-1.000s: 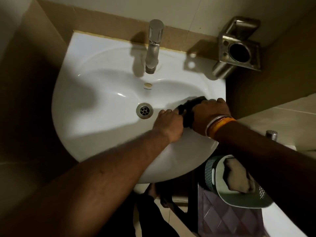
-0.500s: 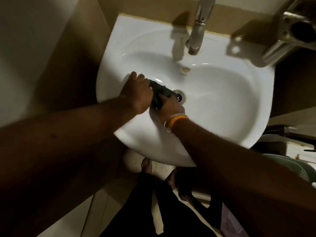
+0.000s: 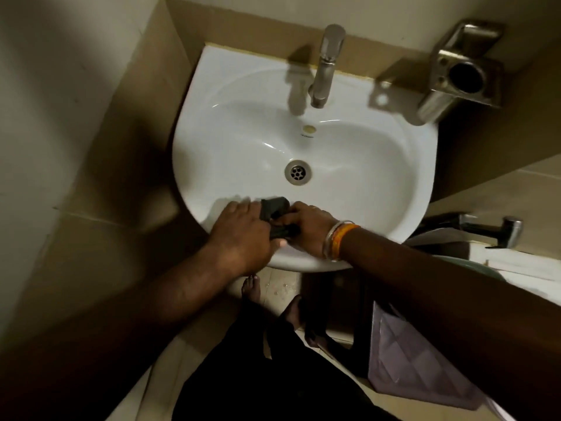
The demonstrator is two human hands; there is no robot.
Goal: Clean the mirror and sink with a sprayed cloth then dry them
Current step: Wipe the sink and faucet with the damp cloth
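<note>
A dark cloth [image 3: 274,215] lies bunched on the front rim of a white washbasin [image 3: 379,177], between two hands. The left hand [image 3: 246,235] and the right hand [image 3: 306,227] both grip it, fingers curled around the fabric, pressing it against the rim.

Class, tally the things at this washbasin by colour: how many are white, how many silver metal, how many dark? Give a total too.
White: 1, the sink
Silver metal: 3, the tap, drain, wall holder
Dark: 1, the cloth, gripped by left hand and right hand
Total: 5
</note>
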